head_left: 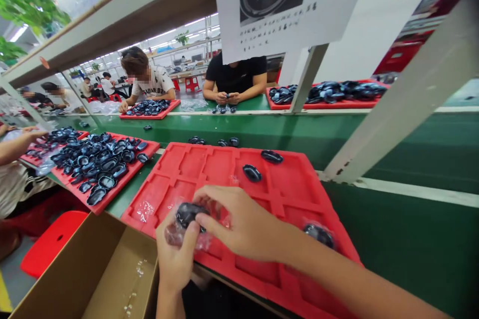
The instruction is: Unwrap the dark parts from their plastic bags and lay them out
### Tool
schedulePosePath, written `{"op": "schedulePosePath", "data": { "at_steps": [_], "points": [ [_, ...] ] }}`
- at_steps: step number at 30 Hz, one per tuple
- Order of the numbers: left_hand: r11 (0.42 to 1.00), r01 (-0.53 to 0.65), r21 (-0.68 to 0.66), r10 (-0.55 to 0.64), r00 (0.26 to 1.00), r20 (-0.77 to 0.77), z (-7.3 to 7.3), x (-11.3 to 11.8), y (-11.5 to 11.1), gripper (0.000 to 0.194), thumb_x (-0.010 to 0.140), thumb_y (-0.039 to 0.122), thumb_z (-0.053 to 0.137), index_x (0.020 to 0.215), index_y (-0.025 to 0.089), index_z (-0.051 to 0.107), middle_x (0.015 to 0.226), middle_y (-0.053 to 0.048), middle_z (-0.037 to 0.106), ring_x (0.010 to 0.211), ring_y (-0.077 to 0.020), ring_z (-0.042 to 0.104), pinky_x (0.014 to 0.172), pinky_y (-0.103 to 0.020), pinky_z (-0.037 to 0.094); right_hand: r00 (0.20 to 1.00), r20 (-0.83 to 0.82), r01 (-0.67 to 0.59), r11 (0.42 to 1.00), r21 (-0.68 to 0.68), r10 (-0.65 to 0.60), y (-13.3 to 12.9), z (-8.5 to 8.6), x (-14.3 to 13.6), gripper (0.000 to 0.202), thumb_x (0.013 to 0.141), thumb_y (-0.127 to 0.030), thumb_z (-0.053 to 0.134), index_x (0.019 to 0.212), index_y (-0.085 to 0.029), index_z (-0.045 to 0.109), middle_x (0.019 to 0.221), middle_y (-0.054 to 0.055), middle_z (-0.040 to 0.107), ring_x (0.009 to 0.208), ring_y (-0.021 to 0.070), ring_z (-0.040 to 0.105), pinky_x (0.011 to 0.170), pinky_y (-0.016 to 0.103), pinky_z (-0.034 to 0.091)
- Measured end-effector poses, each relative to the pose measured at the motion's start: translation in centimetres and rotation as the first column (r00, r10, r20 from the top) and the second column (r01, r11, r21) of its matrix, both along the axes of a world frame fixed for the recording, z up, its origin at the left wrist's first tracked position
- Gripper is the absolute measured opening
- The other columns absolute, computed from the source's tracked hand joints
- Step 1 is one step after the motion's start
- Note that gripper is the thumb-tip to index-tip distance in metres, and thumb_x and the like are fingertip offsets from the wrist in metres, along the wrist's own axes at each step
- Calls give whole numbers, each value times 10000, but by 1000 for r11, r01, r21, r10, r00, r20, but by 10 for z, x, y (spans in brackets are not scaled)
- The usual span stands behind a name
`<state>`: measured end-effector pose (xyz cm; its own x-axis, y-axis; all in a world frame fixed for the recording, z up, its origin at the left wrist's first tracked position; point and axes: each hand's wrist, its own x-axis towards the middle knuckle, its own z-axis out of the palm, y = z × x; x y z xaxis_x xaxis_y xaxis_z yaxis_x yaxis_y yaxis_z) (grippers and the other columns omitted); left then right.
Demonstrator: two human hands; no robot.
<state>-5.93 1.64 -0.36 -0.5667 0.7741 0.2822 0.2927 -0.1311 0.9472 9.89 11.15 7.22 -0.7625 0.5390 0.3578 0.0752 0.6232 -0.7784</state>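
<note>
A glossy dark oval casing (pixel 187 213) is held over the near left part of a red compartment tray (pixel 220 167). My left hand (pixel 175 254) grips the casing from below and the left, thumb on its near side. Crinkled clear plastic film (pixel 204 242) hangs around the casing; whether it wraps the casing fully I cannot tell. My right hand (pixel 239 219) reaches across from the right, its thumb and fingers closed on the casing's right edge. On the tray rest a dark oval piece (pixel 252 173), another oval piece (pixel 272 156) behind it, and a film-covered piece (pixel 319 234) at right.
Left stands a red tray heaped with dark casings (pixel 103 164). An open cardboard box (pixel 112 264) is below, beside a red stool (pixel 56 241). A white post (pixel 396 89) rises at right from the green bench (pixel 404 239). Co-workers sit opposite and at left.
</note>
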Motion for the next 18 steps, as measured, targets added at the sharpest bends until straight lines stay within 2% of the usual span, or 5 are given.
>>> {"op": "schedulePosePath", "data": {
  "at_steps": [4,7,11,15,18],
  "points": [
    [1000,30,-9,-31,995,-91,4,17,-1,253,887,396,688,894,154,760,774,-47,753,721,-204,708,683,-270,559,988,132,-80,996,30,76,8,-3,20,171,1023,-268,511,914,-174,604,861,22,670,741,138,577,696,266,404],
    [993,120,-15,-121,974,-192,14,29,2,245,929,346,622,811,160,731,689,-15,704,641,-161,654,623,-232,502,965,221,-164,983,83,142,20,-10,24,214,1023,-230,491,819,-175,528,775,-5,594,667,117,497,654,265,338],
    [965,255,-59,-261,917,-302,15,21,4,329,957,289,587,659,166,653,565,12,609,503,-115,541,506,-211,409,959,77,-275,961,23,272,27,-19,23,314,1020,-228,481,715,-187,418,634,-60,415,581,89,367,615,250,299],
    [981,191,7,-188,970,-154,-5,11,-13,228,901,370,696,808,169,749,708,-31,715,604,-154,655,568,-223,510,948,-151,-301,942,-144,280,14,-15,23,402,1026,-348,513,669,-188,418,596,-71,339,541,76,297,536,237,252],
    [988,150,29,-153,982,109,-22,18,-38,375,809,538,772,935,185,782,864,-78,768,722,-208,721,662,-277,586,926,-278,-344,872,-347,255,-11,-1,24,432,1001,-455,582,683,-181,480,588,-60,392,526,68,315,501,224,250]
  ]
}}
